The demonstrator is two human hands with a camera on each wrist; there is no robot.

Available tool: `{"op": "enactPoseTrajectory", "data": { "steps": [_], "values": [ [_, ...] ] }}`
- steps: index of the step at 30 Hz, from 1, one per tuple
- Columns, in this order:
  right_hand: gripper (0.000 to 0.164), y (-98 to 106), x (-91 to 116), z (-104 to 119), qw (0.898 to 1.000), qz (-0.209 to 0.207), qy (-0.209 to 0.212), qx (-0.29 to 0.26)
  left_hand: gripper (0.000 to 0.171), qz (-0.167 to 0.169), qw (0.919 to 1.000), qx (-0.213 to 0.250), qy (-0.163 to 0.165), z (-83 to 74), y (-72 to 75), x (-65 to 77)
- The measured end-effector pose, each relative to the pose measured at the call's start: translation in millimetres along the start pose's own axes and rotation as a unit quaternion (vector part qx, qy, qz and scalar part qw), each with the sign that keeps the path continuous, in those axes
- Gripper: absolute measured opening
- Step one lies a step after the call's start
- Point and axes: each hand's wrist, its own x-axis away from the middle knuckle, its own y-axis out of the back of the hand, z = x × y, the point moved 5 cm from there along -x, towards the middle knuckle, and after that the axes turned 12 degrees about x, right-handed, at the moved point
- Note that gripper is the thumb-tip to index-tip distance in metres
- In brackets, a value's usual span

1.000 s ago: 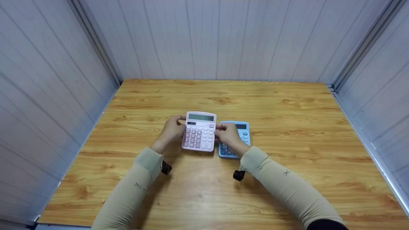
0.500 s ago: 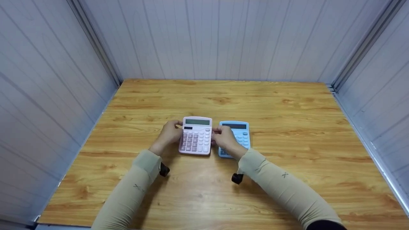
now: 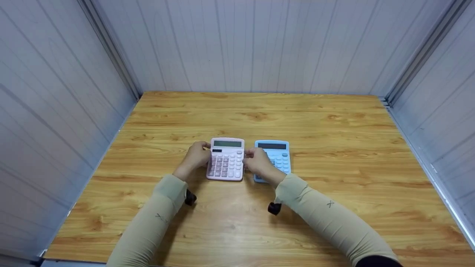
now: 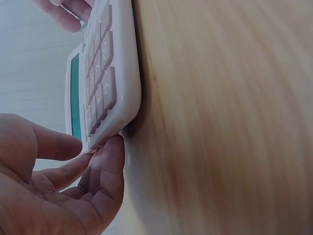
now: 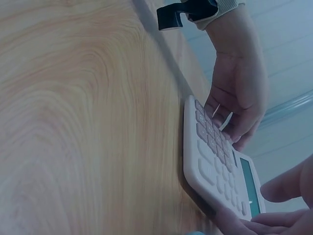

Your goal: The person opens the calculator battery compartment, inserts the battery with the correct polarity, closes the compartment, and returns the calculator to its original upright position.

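A pink calculator (image 3: 225, 159) lies face up, close over the tabletop, its green-grey display at the far end. My left hand (image 3: 196, 155) grips its left edge; in the left wrist view the thumb (image 4: 58, 142) is at the side and curled fingers (image 4: 110, 166) reach the lower edge. On the opposite edge my right hand (image 3: 259, 162) holds it, with fingers (image 5: 234, 224) low at the rim in the right wrist view. A blue calculator (image 3: 280, 155) rests just right of the pink one, partly hidden beneath my right hand.
Both calculators are near the middle of a wood-grain table (image 3: 334, 148). Pale panelled walls (image 3: 237, 44) enclose its back and sides. Small black wrist cameras (image 3: 274, 208) hang under the beige sleeves (image 3: 326, 211).
The pink calculator has come down and slightly left, toward me, levelling out from a slight tilt, with both hands following. A gap has opened beside the blue calculator, which has stayed in place.
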Motion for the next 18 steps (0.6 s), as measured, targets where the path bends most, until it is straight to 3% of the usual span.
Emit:
{"op": "enactPoseTrajectory", "data": {
  "steps": [9,13,18],
  "values": [
    [0.042,1,2,-1,1.000,0.009,-0.005,-0.010,0.037,0.000,0.9999,-0.004,0.009,1.3,-0.7,0.2],
    [0.043,6,4,-1,1.000,0.015,-0.003,-0.017,0.040,0.001,0.9996,-0.023,0.013,0.3,0.7,1.1],
    [0.041,22,6,0,1.000,-0.007,0.019,-0.001,0.043,-0.012,0.9980,-0.061,0.011,-2.6,3.2,2.3]
  ]
}}
